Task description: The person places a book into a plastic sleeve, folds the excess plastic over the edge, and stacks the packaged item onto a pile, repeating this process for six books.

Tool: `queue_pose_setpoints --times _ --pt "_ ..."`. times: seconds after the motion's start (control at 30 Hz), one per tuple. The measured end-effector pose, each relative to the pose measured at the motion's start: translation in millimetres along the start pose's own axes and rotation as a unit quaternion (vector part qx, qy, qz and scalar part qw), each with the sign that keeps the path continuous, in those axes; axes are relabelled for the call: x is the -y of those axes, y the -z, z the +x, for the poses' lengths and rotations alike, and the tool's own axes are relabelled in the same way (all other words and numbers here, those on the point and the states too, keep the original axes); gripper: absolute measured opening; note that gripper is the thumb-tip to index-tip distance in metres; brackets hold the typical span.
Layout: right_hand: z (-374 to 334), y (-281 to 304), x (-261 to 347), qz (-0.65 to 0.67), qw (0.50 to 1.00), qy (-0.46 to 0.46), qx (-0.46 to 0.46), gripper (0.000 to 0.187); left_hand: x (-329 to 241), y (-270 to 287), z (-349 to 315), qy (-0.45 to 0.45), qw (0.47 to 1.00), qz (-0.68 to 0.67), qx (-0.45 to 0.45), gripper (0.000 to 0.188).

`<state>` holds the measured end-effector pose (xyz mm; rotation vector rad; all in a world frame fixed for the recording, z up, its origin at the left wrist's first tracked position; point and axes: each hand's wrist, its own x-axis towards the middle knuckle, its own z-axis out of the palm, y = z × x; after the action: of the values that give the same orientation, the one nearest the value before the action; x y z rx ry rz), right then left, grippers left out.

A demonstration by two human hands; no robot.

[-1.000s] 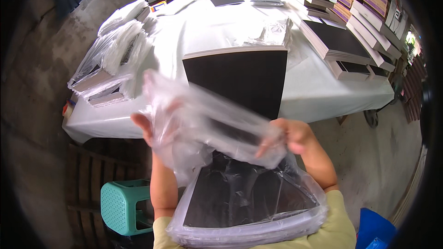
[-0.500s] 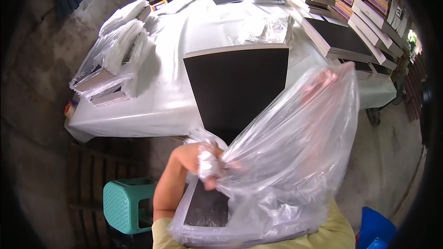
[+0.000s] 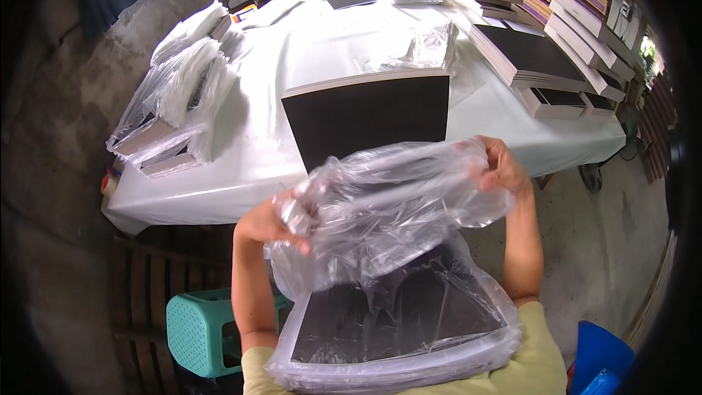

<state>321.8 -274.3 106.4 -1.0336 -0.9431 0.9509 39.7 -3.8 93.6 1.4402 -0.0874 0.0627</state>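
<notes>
Two hands hold one clear plastic bag [image 3: 387, 205] stretched between them above the lap. Beyond both hands, a long table under a white cover [image 3: 292, 95] fills the upper view. A dark flat board [image 3: 369, 113] lies on the table just past the bag. Below the hands, a stack of dark boards in plastic wrap [image 3: 395, 322] rests on the lap, its film touching the bag's lower folds. Stacks of flat boxes [image 3: 548, 36] sit on the table beyond the right hand; bagged bundles [image 3: 175, 95] sit beyond the left hand. Down beside the left forearm stands a teal stool [image 3: 201, 333]. The left hand [image 3: 267, 223] is clenched on the bag's crumpled left end. The right hand [image 3: 504, 168] pinches the bag's upper right edge, fingers closed.
</notes>
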Motion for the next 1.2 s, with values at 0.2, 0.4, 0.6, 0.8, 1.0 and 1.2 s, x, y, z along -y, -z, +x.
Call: queue_pose_setpoints --times 0.2,0.4,0.6,0.8,1.0,1.2 --pt "37 -26 1 -0.352 0.921 0.058 -0.157 0.055 -26 15 44 -0.047 0.808 0.431 -0.399 0.044" --pt "85 -17 -2 -0.559 0.725 0.174 -0.362 0.061 -29 20 89 -0.216 0.600 0.600 -0.484 0.057" --pt "46 -40 -5 -0.566 0.702 0.215 -0.375 0.055 -11 5 43 -0.272 0.579 0.645 -0.417 0.065" --pt "-16 -68 12 -0.539 0.699 0.336 -0.330 0.023 -33 -33 -29 -0.299 0.777 0.458 -0.313 0.027" --pt "-55 -49 47 -0.158 0.985 0.017 -0.061 0.032 -37 -34 -29 0.130 0.987 0.047 -0.081 0.032" --pt "-69 6 -72 0.104 0.967 -0.201 -0.115 0.042 77 -10 -19 0.198 0.962 0.040 -0.184 0.033"
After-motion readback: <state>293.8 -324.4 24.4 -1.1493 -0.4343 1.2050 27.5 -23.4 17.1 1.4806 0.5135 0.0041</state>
